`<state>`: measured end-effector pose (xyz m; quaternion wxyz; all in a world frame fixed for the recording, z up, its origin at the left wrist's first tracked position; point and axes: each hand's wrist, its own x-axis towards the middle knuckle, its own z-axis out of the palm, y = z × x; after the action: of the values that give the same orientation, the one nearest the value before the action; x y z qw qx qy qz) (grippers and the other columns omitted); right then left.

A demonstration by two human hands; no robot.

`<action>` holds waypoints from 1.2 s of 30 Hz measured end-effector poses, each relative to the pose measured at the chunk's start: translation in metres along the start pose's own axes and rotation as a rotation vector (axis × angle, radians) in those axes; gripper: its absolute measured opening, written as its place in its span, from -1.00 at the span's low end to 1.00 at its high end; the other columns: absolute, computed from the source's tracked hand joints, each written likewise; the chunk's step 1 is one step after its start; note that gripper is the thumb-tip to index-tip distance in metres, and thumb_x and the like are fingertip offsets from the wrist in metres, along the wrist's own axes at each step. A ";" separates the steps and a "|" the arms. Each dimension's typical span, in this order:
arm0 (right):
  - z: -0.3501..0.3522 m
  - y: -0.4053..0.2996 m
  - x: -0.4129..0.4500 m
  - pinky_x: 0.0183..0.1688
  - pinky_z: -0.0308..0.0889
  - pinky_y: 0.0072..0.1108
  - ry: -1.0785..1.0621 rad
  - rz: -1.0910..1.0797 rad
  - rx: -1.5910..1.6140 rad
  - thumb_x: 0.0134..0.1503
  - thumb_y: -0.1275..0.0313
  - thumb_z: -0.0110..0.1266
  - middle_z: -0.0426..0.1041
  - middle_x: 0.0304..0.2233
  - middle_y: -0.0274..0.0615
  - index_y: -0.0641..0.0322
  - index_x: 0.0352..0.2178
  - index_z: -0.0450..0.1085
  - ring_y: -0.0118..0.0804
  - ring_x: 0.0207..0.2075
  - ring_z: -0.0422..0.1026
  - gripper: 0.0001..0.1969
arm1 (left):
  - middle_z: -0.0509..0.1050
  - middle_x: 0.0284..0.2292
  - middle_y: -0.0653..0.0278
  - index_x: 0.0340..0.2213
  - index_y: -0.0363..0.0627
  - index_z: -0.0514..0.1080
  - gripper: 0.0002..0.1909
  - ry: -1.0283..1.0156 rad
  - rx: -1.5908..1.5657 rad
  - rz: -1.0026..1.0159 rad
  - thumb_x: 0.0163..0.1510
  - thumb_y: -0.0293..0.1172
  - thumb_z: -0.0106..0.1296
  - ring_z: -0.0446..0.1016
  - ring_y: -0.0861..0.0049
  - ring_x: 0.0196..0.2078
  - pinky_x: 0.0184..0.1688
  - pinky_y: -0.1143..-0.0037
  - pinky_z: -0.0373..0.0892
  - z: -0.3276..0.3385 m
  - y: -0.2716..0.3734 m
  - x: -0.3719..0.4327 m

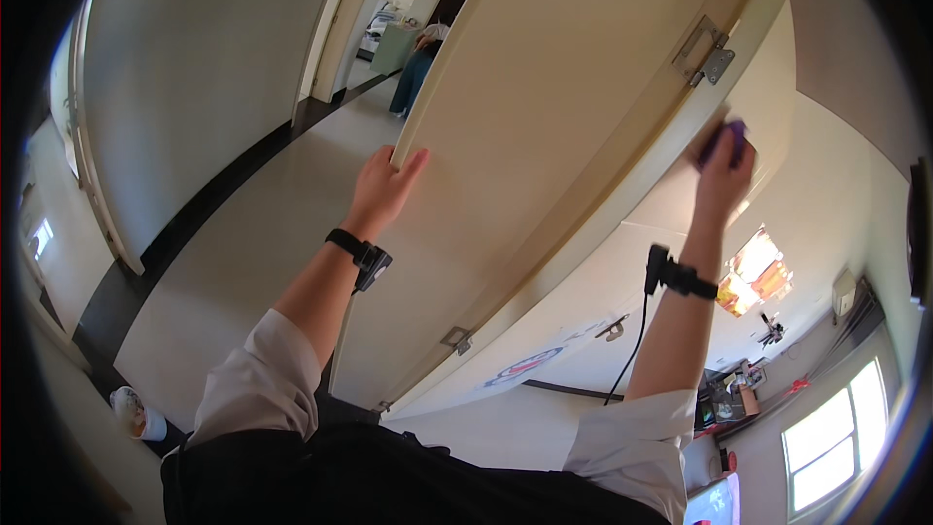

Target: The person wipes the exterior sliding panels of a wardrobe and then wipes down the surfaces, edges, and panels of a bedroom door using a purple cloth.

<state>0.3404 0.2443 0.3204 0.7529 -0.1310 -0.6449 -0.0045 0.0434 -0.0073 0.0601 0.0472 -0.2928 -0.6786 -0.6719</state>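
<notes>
A cream door frame panel (539, 109) rises in front of me, with metal hinges along its right side. My left hand (386, 186) grips the panel's left edge, thumb on its front face. My right hand (725, 171) is raised at the right and holds a purple cloth (721, 142) against or close to the pale surface beside the upper hinge (703, 55); contact is blurred. A lower hinge (459, 339) shows near the middle bottom. Each wrist wears a black strap with a small device; a cable hangs from the right one.
Another person (419, 69) stands down the corridor, beyond the panel's left edge. A white bin (138, 415) stands at the lower left by the dark floor border. A door handle (614, 328) and a cluttered desk (729, 401) are at the right, near a window (834, 437).
</notes>
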 end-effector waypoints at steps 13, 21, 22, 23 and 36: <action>-0.010 -0.016 -0.254 -0.33 0.34 -0.17 -0.204 -0.005 -0.280 0.38 0.32 -0.10 0.31 -0.36 0.08 0.39 -0.29 0.30 0.19 -0.33 0.39 -0.73 | 0.41 0.01 -0.15 0.05 -0.41 0.36 -0.03 -0.014 0.006 -0.042 0.08 0.42 0.06 0.38 0.06 0.12 0.16 0.29 0.33 -0.006 0.002 -0.005; 0.023 -0.041 -0.155 -0.39 0.34 -0.24 0.005 -0.217 -0.208 0.32 0.25 0.08 0.36 -0.36 -0.03 0.29 -0.37 0.30 0.04 -0.39 0.40 -0.70 | 0.41 -0.02 -0.13 0.08 -0.46 0.33 0.05 -0.042 -0.012 -0.048 0.07 0.48 0.03 0.37 0.11 0.12 0.15 0.31 0.32 -0.008 -0.005 0.000; 0.028 -0.051 -0.142 -0.37 0.35 -0.23 0.050 -0.269 -0.244 0.31 0.24 0.11 0.36 -0.37 -0.04 0.29 -0.36 0.32 0.04 -0.36 0.40 -0.70 | 0.41 -0.03 -0.13 0.07 -0.46 0.33 0.05 -0.041 0.004 -0.022 0.07 0.48 0.02 0.38 0.11 0.10 0.14 0.31 0.33 -0.010 -0.006 0.001; 0.032 -0.061 -0.133 -0.34 0.36 -0.22 0.095 -0.320 -0.284 0.30 0.23 0.13 0.37 -0.37 -0.05 0.29 -0.34 0.34 0.04 -0.33 0.40 -0.70 | 0.41 -0.03 -0.13 0.07 -0.46 0.33 0.05 -0.034 0.009 -0.027 0.07 0.48 0.02 0.38 0.11 0.10 0.14 0.31 0.33 -0.011 -0.006 0.000; 0.133 -0.152 -0.278 -0.33 0.40 -0.27 -0.081 -0.251 -0.067 0.22 0.28 0.22 0.43 -0.40 -0.10 0.24 -0.49 0.36 0.03 -0.33 0.44 -0.70 | 0.48 -0.09 -0.14 -0.02 -0.35 0.43 -0.07 0.019 0.095 0.040 0.10 0.46 -0.01 0.47 0.07 -0.01 0.03 0.25 0.39 -0.002 -0.012 -0.002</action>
<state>0.1377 0.0798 0.0967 0.7151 -0.0745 -0.6855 -0.1149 0.0391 -0.0085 0.0492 0.0809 -0.2971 -0.7032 -0.6408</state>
